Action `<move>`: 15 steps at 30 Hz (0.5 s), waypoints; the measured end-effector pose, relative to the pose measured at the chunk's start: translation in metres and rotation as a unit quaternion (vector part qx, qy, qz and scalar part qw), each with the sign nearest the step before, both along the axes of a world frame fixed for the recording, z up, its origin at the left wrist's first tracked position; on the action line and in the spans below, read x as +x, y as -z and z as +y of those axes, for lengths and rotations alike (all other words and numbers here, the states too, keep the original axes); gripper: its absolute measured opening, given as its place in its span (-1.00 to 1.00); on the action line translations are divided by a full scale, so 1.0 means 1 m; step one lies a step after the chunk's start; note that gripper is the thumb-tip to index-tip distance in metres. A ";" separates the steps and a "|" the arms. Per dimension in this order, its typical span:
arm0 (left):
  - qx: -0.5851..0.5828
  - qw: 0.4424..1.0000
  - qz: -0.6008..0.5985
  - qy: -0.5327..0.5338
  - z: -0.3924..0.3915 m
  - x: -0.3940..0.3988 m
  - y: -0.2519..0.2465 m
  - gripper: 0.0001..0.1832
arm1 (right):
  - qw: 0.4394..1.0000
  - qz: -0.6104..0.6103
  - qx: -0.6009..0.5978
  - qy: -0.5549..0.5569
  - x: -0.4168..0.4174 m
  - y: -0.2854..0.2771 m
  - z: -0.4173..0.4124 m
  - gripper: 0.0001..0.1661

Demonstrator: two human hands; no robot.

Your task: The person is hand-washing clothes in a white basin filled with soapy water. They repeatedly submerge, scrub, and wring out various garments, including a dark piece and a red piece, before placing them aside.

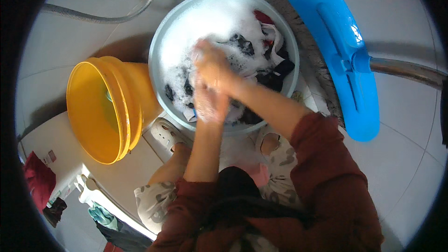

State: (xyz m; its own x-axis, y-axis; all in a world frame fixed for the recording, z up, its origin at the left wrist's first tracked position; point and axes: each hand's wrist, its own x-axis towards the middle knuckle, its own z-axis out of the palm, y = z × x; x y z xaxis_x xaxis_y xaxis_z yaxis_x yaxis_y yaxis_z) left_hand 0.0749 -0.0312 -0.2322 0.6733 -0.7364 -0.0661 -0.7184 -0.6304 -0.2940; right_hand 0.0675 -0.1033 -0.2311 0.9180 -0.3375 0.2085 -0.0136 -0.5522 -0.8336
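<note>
A round pale grey plastic basin (pixel 153 56) stands on the floor in front of me, filled with white soap suds (pixel 189 24) and wet laundry (pixel 276 77). Black, white and dark red fabric shows through the foam, mostly on the right side. My right hand (pixel 212 64) is blurred and lies over the fingers of my left hand (pixel 210 103), just above the suds. Foam coats my left palm and wrist. The hands touch each other; whether any cloth is between them is hidden.
A yellow bucket (pixel 94 112) stands left of the basin. To the right is a blue plastic broom-like head (pixel 343 49) with a metal handle (pixel 409 70) and a fuzzy grey-brown strip. A metal shower hose (pixel 105 19) curves at upper left. My feet, in pale clogs (pixel 164 133), flank the basin's near side.
</note>
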 end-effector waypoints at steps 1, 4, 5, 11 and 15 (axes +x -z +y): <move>-0.022 1.000 0.007 0.001 0.006 0.000 0.002 -0.54 | 1.000 -0.010 0.020 0.014 0.003 0.005 -0.004 -0.68; -0.090 0.996 0.029 -0.007 0.021 -0.001 0.012 -0.51 | 0.997 0.047 -0.060 0.007 -0.026 -0.011 0.032 -0.63; -0.429 0.834 0.319 -0.135 0.022 -0.005 0.007 -0.54 | 1.000 0.004 -0.013 0.013 -0.029 -0.010 0.043 -0.64; -0.679 -0.062 0.669 -0.297 -0.019 -0.030 -0.037 -0.59 | 0.968 0.069 -0.174 0.166 0.007 -0.002 -0.034 -0.54; -0.688 0.119 0.606 -0.381 -0.007 0.001 -0.051 -0.61 | 0.981 0.047 -0.131 0.134 -0.026 0.003 -0.085 -0.44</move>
State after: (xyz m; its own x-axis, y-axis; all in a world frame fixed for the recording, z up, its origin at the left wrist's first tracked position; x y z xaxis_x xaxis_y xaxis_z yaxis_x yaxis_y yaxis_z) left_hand 0.0760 -0.0381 -0.1817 0.6897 -0.3668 -0.6243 0.7119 0.5008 0.4923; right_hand 0.0414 -0.1886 -0.2345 0.8226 -0.5154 0.2399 -0.2572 -0.7137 -0.6515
